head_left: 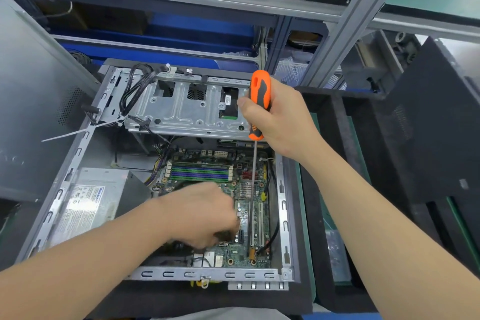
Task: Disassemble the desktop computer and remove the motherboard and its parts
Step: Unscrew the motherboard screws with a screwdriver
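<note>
Working inside the open computer case (281, 189), the person appears to be at the screw-removal stage for the motherboard (241, 205), which still lies flat on the case floor with its memory modules (200, 173) seated in their slots. The right hand (279, 122) is closed around the orange-and-black handle of a long screwdriver (258, 104), held nearly upright; its thin shaft runs down toward the near right part of the board, and the tip seems to end close to a mounting screw (253, 262), though contact cannot be confirmed. The left hand (205, 215) is blurred and curled over the centre of the board, apparently pinching something small; what it holds, if anything, cannot be determined. The next move, as judged, calls for seating the tip squarely in the screw head, keeping the shaft vertical, and clearing the black cable (272, 231) running along the right edge of the board. The drive cage (187, 106) at the far end remains installed, and the bundled cables (132, 91) tied with a white cable tie (78, 131) still cross it. The power supply (88, 205) sits at the left of the case; its white label carries dense printing and a blue logo, neither legible. A small barcode sticker (228, 99) shows through a cage opening, unreadable.
</note>
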{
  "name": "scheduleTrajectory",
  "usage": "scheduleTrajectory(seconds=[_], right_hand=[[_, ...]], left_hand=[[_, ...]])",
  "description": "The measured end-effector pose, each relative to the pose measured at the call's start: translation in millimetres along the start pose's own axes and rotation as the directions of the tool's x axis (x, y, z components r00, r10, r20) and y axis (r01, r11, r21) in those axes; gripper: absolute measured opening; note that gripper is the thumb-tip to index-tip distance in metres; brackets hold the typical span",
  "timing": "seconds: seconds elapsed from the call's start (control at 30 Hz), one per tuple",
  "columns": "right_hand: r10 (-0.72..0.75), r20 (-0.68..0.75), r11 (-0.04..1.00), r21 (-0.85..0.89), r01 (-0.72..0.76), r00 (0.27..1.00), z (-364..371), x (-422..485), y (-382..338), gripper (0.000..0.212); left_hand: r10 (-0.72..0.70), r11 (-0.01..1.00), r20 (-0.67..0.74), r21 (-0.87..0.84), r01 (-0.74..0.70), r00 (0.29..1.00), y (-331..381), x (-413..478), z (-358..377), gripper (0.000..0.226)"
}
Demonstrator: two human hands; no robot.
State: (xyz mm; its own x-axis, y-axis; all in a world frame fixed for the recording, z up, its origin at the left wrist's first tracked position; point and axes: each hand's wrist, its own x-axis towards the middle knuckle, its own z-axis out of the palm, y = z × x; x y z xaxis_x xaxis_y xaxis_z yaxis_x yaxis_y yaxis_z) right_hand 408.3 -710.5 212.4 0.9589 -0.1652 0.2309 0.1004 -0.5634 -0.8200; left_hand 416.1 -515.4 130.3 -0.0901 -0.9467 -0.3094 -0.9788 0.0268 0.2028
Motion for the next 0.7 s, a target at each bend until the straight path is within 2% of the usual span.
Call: scheduleTrajectory(seconds=[0.1, 0.17, 0.33, 0.5, 0.7], right_hand=[[-0.007, -0.003, 1.0, -0.006, 0.007, 1.0, -6, -1, -3, 0.04], [-0.007, -0.003, 1.0, 0.003, 0.007, 1.0, -8, -2, -4, 0.041], [0.013, -0.011, 0.998, 0.056, -0.013, 1.0, -9, -5, -3, 0.042], [0.018, 0.011, 0.999, 0.049, -0.018, 1.0, -9, -5, -1, 0.039], [0.004, 0.018, 0.998, 0.065, -0.005, 1.0, -10, -2, 0, 0.04]], left_hand=[[0.013, 0.983, 0.082, 0.18, -0.028, 0.997, 8, 4, 6, 0.017], [0.03, 0.973, 0.076, 0.228, -0.047, 0.997, 7, 6, 9, 0.021], [0.04, 0.98, 0.1, 0.189, -0.059, 0.994, 8, 7, 12, 0.032], [0.012, 0.989, 0.115, 0.145, -0.029, 0.993, 5, 12, 14, 0.013], [0.054, 0.985, 0.057, 0.159, -0.062, 0.997, 0, 7, 15, 0.012]])
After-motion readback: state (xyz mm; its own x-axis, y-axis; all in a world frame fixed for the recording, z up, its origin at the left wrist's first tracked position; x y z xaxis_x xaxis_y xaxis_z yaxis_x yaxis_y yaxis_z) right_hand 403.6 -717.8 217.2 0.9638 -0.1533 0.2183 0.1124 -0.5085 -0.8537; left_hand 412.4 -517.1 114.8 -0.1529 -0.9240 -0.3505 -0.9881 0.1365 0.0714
